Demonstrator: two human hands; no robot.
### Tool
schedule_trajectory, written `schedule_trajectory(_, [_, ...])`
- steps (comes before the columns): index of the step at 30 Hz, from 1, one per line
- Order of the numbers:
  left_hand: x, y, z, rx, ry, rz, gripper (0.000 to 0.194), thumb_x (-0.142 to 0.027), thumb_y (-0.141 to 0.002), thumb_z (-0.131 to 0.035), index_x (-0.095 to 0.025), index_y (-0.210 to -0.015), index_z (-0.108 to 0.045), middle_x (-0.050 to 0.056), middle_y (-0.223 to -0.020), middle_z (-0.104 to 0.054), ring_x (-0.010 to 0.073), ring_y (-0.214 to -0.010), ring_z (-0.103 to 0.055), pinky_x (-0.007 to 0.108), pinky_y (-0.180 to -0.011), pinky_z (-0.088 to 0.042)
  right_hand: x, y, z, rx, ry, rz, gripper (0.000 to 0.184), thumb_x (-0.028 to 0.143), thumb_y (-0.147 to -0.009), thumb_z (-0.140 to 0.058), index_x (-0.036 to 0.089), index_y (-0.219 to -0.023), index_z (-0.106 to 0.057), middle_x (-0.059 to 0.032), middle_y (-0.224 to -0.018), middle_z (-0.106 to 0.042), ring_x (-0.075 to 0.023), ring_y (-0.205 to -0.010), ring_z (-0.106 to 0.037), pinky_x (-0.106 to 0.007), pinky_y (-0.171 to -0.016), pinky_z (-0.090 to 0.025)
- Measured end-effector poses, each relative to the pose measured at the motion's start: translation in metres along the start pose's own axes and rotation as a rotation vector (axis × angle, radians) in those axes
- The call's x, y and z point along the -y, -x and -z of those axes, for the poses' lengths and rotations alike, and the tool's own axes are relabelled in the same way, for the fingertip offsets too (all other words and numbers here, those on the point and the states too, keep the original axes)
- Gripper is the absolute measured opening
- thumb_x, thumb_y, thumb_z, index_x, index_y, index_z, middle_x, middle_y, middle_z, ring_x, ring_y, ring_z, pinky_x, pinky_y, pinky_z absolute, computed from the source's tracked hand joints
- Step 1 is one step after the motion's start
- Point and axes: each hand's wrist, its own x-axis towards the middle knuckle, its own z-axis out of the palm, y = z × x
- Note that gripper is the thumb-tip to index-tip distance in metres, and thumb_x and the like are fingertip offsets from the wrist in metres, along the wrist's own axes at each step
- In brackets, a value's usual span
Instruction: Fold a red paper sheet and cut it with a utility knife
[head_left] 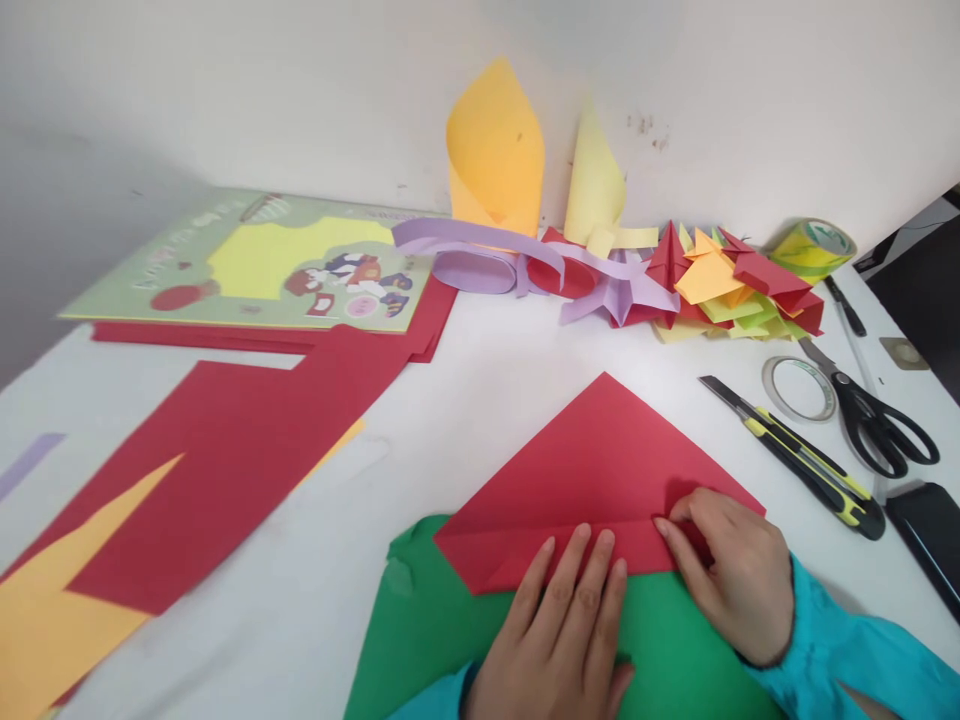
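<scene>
A red sheet of paper [600, 455] lies with one corner pointing away from me and a folded strip along its near edge. Under its near part is a green sheet [420, 640] with a crumpled left corner. My left hand [559, 635] rests flat, fingers stretched over the folded strip. At the strip's right part, my right hand [735, 575] pinches the red paper between thumb and forefinger; its other fingers are curled.
Red sheets [247, 440] and an orange sheet [67, 650] lie left, near a green printed packet [150, 270]. Rolled orange paper [495, 150] and folded paper shapes [712, 280] stand behind. Right are a utility knife [802, 460], tape roll [769, 385], scissors [874, 420] and black object [930, 535].
</scene>
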Motion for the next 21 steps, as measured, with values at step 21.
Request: schedule_trajectory(21, [0.0028,-0.0007,0.0028,0.061,-0.029,-0.017,0.042,-0.041,-0.091,-0.041,-0.015,-0.119,-0.059,0.008,-0.132,-0.055,0.0272,-0.128,-0.04,0.049,-0.116,-0.01,0.0019,-0.0002,0.0012,0.006,-0.005,-0.036,0.014,0.026,-0.09,-0.047,0.019,-0.08,-0.053,-0.0019,-0.07,-0.059,-0.0151,-0.066,-0.057,-0.026,-0.06,-0.039])
